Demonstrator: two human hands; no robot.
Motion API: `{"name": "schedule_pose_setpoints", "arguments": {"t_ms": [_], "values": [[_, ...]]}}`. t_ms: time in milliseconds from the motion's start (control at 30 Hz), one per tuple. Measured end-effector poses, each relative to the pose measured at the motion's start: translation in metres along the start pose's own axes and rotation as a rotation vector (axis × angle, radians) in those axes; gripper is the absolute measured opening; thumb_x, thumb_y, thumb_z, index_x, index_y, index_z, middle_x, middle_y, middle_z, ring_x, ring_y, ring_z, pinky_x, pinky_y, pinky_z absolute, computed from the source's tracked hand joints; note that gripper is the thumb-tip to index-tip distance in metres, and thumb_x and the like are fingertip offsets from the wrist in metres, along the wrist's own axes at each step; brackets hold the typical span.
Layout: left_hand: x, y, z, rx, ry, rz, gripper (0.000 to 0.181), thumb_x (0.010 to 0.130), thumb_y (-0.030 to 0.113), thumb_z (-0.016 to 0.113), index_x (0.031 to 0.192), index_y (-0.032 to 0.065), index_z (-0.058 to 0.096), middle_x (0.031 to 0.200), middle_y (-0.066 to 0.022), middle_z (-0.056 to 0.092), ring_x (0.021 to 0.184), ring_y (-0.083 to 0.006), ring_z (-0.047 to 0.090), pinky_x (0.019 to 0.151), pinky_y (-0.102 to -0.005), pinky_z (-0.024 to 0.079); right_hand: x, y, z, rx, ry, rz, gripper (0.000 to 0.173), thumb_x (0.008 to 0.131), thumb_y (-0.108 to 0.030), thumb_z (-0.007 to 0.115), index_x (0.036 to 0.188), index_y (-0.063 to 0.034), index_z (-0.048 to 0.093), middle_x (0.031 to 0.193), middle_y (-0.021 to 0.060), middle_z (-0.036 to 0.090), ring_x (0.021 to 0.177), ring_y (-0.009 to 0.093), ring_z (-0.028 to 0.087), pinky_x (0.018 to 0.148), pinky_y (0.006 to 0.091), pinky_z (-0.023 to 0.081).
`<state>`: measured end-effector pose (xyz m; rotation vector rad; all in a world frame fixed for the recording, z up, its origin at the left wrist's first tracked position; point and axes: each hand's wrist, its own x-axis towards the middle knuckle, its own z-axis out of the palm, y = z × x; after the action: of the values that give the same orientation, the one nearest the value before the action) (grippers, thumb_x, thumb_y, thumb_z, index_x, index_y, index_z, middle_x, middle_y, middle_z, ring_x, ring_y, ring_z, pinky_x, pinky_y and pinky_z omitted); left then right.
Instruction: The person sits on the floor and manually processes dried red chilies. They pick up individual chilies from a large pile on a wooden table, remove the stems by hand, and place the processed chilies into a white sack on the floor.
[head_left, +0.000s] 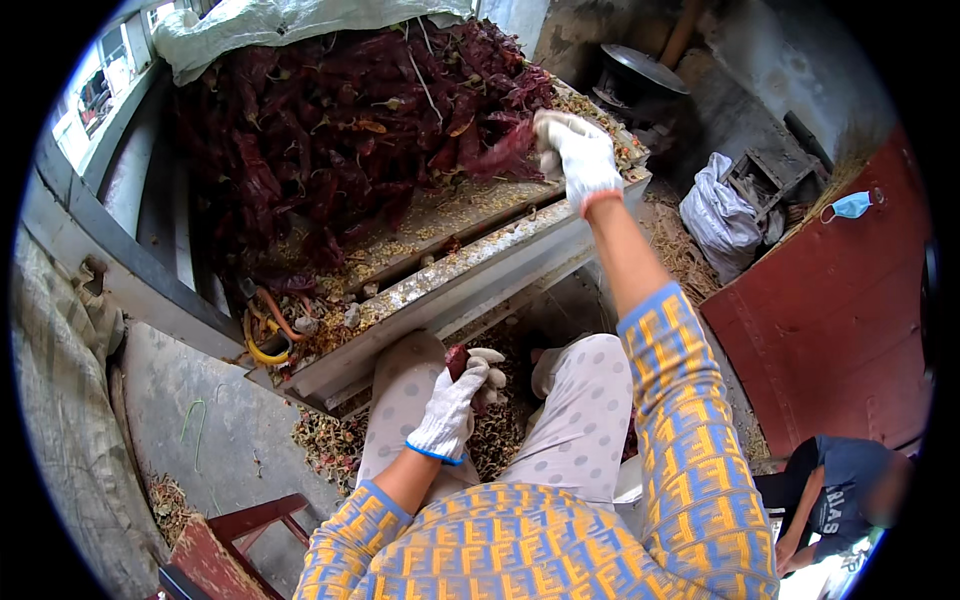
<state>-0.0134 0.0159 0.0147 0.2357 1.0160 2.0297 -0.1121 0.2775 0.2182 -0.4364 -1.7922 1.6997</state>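
Note:
My left hand (459, 394), in a white knit glove with a blue cuff, is curled around a dark red dried chili pepper (455, 361) above my lap. Most of that pepper is hidden by the fingers. At the right end of the worktop, my right hand (581, 154) wears a similar glove with a pink cuff. Its fingers are closed on another dried chili pepper (506, 152), which is blurred and stretches leftward. Behind it spreads a large heap of dried chili peppers (322, 135), with yellow seeds (405, 244) scattered along the worktop's front (465, 264).
Stems and scraps (330, 435) litter the floor below. A yellow-handled tool (266, 337) lies at the worktop's left corner. To the right are a white sack (720, 217), a red panel (825, 292) and a blue face mask (851, 206). Another person (832, 487) is at lower right, a wooden stool (225, 551) at lower left.

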Motion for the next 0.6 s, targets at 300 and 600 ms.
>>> {"name": "schedule_pose_setpoints", "arguments": {"t_ms": [300, 600], "values": [[0.003, -0.009, 0.001, -0.082, 0.02, 0.141, 0.033, 0.097, 0.015, 0.058, 0.125, -0.0016, 0.055, 0.104, -0.0044, 0.063, 0.09, -0.0131, 0.063, 0.082, -0.0291, 0.052, -0.191, 0.017, -0.026, -0.408, -0.445, 0.239, 0.02, 0.087, -0.013, 0.067, 0.101, 0.0001, 0.072, 0.092, 0.01, 0.074, 0.083, 0.015, 0.069, 0.074, 0.0281, 0.054], [-0.008, -0.001, 0.007, -0.32, 0.051, 0.009, 0.042, 0.101, 0.027, 0.055, 0.134, 0.0021, 0.049, 0.12, -0.0061, 0.062, 0.108, -0.0167, 0.06, 0.092, -0.0333, 0.05, -0.225, 0.085, -0.006, -0.863, -0.326, -0.469, 0.017, 0.089, -0.026, 0.062, 0.093, -0.0121, 0.071, 0.085, 0.0107, 0.07, 0.078, 0.03, 0.068, 0.068, 0.0378, 0.055]]}}
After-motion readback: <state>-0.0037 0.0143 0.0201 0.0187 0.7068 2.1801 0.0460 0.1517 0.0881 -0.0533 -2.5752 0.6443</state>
